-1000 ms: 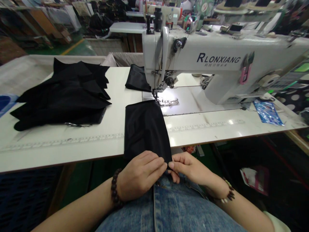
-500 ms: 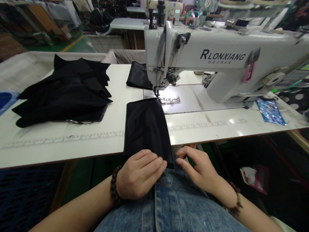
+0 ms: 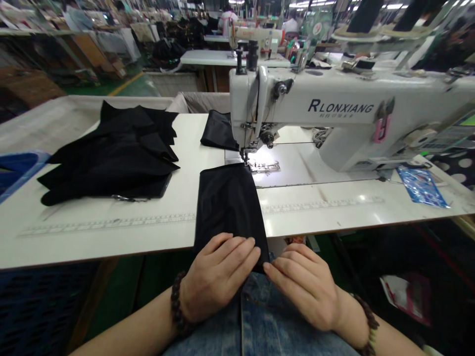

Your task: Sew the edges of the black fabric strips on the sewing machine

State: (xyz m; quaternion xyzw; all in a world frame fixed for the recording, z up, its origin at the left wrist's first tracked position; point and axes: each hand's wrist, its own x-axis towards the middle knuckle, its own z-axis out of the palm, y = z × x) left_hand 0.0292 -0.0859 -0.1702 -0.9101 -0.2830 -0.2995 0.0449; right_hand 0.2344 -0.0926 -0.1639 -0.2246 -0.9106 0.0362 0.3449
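Note:
A black fabric piece [image 3: 230, 202] runs from under the presser foot [image 3: 245, 157] of the white sewing machine [image 3: 289, 99] down over the table's front edge. My left hand [image 3: 218, 272] is closed on its lower end, fingers together on top and the thumb hidden. At the lower right corner of the fabric, my right hand [image 3: 304, 282] pinches the edge between thumb and fingers. Another black fabric part [image 3: 218, 129] lies behind the needle. Both wrists wear bead bracelets.
A pile of black fabric pieces [image 3: 115, 158] lies on the table's left, with a small metal tool [image 3: 129, 199] at its front. A ruler strip [image 3: 111, 222] runs along the tabletop. Pink-handled snips [image 3: 382, 123] hang on the machine. A blue packet [image 3: 423, 187] lies at right.
My right hand has moved left onto the fabric's corner and closed there; it was beside it before. My left hand stays on the fabric. The camera view has tilted up.

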